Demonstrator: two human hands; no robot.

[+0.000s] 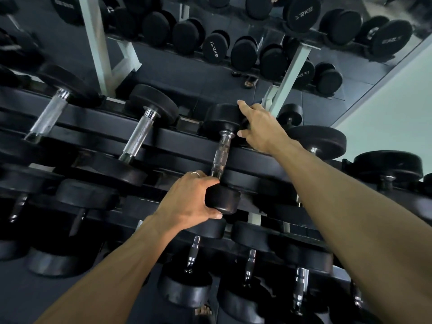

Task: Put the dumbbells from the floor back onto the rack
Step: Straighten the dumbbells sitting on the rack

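Note:
A small black dumbbell with a chrome knurled handle (221, 155) lies across the top tier of the black rack (187, 141). My left hand (187, 202) grips its near head, and a ring shows on one finger. My right hand (259, 127) rests on the far head, fingers spread over the top and right side. Both forearms reach up from the bottom of the view.
Larger dumbbells (142, 127) lie left and right of it on the top tier, and more fill the tiers below (194, 253). A wall mirror (233, 43) behind the rack reflects it all. A pale wall (397, 101) stands at the right.

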